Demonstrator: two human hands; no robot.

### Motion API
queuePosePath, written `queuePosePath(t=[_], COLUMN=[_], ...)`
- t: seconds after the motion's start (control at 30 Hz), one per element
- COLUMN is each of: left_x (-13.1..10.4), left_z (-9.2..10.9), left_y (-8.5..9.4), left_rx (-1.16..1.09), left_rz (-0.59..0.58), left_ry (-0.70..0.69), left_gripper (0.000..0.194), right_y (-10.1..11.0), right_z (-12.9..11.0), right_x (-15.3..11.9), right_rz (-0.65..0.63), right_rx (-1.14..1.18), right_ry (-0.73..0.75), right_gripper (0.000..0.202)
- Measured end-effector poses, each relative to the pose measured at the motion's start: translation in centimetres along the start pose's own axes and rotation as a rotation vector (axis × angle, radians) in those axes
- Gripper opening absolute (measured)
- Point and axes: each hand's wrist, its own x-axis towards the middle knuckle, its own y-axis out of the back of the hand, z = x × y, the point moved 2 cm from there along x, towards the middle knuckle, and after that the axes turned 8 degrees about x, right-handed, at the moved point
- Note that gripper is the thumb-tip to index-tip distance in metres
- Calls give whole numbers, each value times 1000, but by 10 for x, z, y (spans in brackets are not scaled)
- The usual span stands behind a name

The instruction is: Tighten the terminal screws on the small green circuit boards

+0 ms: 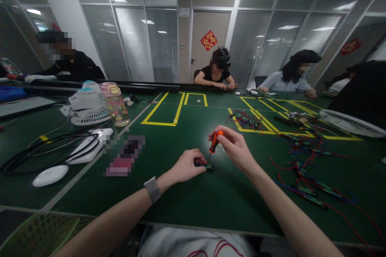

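Near the middle of the green table, my left hand (189,165) pinches a small green circuit board (210,167) between thumb and fingers, with dark wires under the fingers. The board rests on or just above the tabletop. My right hand (230,144) grips an orange and black screwdriver (214,143) by its handle. Its shaft slants down to the board, and the tip appears to touch it. The exact contact spot is too small to make out.
Circuit boards with red and blue wires (310,188) lie on the right, another cluster (245,120) beyond my right hand. On the left are a bottle (116,106), a white fan (90,106), cables and a white mouse-shaped object (50,175). Several people sit around the table.
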Motion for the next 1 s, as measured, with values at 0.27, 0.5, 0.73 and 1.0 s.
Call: queuePosePath(t=[0.27, 0.5, 0.73, 1.0], left_x=[-1, 0, -1, -29], left_z=[0, 1, 1, 47], left_y=[0, 0, -1, 42], left_rx=[10, 19, 93, 691], left_rz=[-2, 13, -14, -34], left_ry=[3, 16, -1, 54], left_gripper=[7, 9, 11, 64], right_y=[-7, -4, -2, 2], right_z=[-3, 1, 0, 3], right_x=[-3, -3, -3, -2], right_rz=[-75, -4, -9, 19], right_rx=[-16, 7, 13, 22], right_ry=[-1, 41, 9, -3], right_gripper=[24, 15, 13, 14])
